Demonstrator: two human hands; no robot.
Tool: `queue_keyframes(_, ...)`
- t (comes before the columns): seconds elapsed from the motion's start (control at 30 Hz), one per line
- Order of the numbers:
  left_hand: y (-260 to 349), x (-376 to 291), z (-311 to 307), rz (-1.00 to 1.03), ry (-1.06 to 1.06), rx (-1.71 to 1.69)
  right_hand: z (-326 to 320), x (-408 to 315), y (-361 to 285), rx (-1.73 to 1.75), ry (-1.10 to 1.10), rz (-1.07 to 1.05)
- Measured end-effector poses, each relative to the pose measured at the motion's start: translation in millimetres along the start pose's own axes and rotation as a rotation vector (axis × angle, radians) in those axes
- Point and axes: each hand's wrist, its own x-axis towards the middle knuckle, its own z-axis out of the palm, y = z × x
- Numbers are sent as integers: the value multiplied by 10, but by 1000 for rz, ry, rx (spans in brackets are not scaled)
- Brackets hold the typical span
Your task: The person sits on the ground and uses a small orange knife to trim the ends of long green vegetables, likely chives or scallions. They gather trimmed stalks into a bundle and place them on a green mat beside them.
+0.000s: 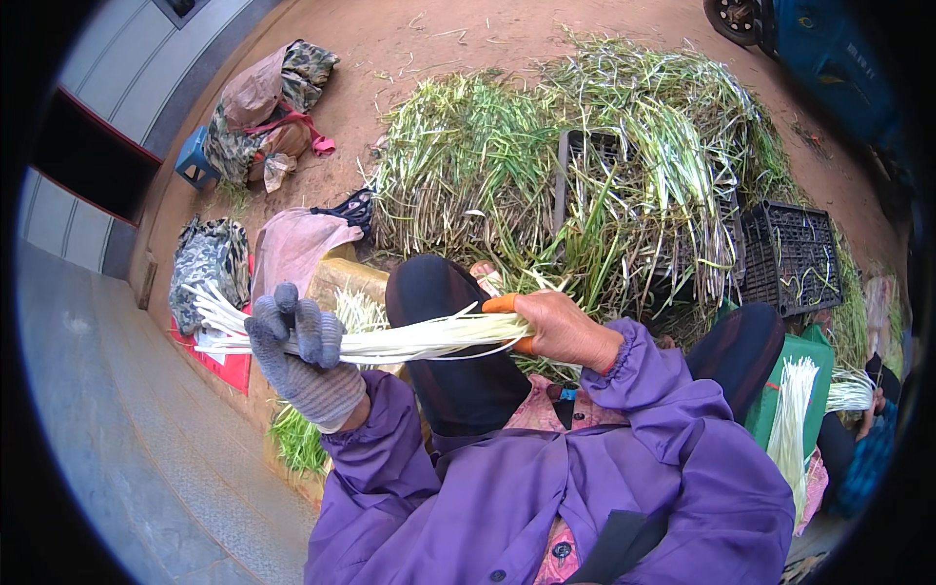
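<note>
A bundle of pale, trimmed stalks (pixel 417 340), perhaps garlic chives, stretches level across my lap between both hands. My left hand (pixel 303 358), in a grey knit glove, grips it near the white ends, which fan out to the left. At the yellowish end my right hand (pixel 563 329) is closed around the bundle, with orange covers on its thumb and a finger. Below the bundle, more white stalks (pixel 358 311) lie beside a tan block-like object (pixel 347 281), partly hidden by my left arm and knee.
Heaps of untrimmed green stalks (pixel 468 161) lie ahead, some over a black plastic crate (pixel 793 256). At right, a stalk bundle (pixel 793 409) rests on a green surface (pixel 775 398) near another person's hand (pixel 874 402). Left are a blue stool (pixel 196 157), camouflage cloth (pixel 208 267) and tiled ledge (pixel 146 409).
</note>
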Motion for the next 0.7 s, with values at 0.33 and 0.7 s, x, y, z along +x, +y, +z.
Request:
queue_keyframes(0.33,850,52,-698,23,44,-78,73,-354,789,-194,137,31)
queue_keyframes(0.7,1308,28,-918,42,108,-132,-538,-427,448,-761,44,329)
